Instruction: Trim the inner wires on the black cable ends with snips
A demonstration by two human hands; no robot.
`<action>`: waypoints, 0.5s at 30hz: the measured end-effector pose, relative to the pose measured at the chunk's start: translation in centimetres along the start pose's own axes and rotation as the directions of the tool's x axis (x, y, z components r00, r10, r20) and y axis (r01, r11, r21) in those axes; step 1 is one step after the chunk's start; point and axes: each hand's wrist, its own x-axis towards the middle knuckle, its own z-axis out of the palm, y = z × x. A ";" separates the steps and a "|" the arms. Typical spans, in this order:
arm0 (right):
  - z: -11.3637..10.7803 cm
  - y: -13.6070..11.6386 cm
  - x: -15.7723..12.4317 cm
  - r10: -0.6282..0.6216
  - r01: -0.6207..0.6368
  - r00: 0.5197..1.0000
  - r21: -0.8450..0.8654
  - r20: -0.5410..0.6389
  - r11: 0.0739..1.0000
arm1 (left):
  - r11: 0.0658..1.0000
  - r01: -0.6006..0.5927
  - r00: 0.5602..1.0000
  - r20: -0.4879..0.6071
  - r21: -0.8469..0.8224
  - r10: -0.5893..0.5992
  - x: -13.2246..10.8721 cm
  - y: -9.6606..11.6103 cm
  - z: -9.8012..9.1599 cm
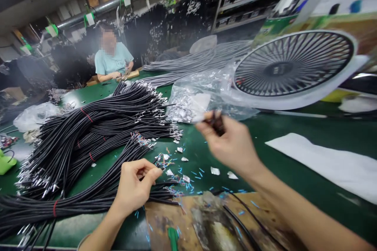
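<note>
My left hand is closed in a pinch on a thin black cable, whose stripped end points to the right. It is beside a bundle of black cables with bare coloured wire ends, tied with a red band. My right hand is raised over the table, fingers curled around a small dark object, with something whitish at the fingertips. Blur hides what the dark object is. Scraps of foil and blue bits of insulation lie between my hands.
Larger bundles of black cables are piled to the left. A plastic bag and a round fan stand ahead. A brown board with a green-handled tool is close by. Across the table sits a person.
</note>
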 end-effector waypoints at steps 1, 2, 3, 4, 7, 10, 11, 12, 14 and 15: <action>0.1 -0.2 -0.3 -0.002 0.000 0.997 0.023 0.075 1.000 | 1.000 -0.019 0.999 -0.035 0.013 0.019 0.0 -0.1 0.1; 0.3 -0.6 -0.6 -0.008 -0.003 0.984 0.061 0.178 0.998 | 0.999 -0.036 0.997 -0.070 0.025 0.037 -0.1 -0.3 0.2; 0.5 -1.0 -1.0 -0.013 -0.010 0.970 0.093 0.243 0.996 | 0.999 -0.042 0.994 -0.099 0.032 0.045 -0.1 -0.5 0.3; 0.8 -1.4 -1.3 -0.003 -0.034 0.951 0.114 0.308 0.993 | 0.999 -0.041 0.992 -0.119 0.027 0.044 -0.1 -0.7 0.4; 1.2 -2.2 -1.9 0.048 -0.112 0.915 0.137 0.400 0.984 | 0.999 -0.035 0.990 -0.137 0.004 0.035 -0.1 -1.0 0.4; 1.2 -2.3 -1.8 0.063 -0.143 0.900 0.156 0.431 0.977 | 0.997 -0.077 0.987 -0.142 0.033 0.080 -0.1 -0.7 0.2; 1.1 -2.3 -1.8 0.065 -0.153 0.896 0.169 0.439 0.974 | 0.995 -0.090 0.986 -0.138 0.046 0.095 -0.1 -0.5 0.1; 1.0 -2.3 -1.7 0.063 -0.163 0.890 0.187 0.452 0.969 | 0.992 -0.109 0.985 -0.128 0.056 0.115 -0.1 -0.4 0.0; 1.0 -2.2 -1.7 0.053 -0.188 0.873 0.233 0.485 0.954 | 0.986 -0.148 0.982 -0.103 0.078 0.155 -0.1 -0.3 -0.1; 1.0 -2.2 -1.8 0.048 -0.203 0.865 0.262 0.500 0.943 | 0.982 -0.169 0.980 -0.089 0.086 0.177 -0.1 -0.4 -0.2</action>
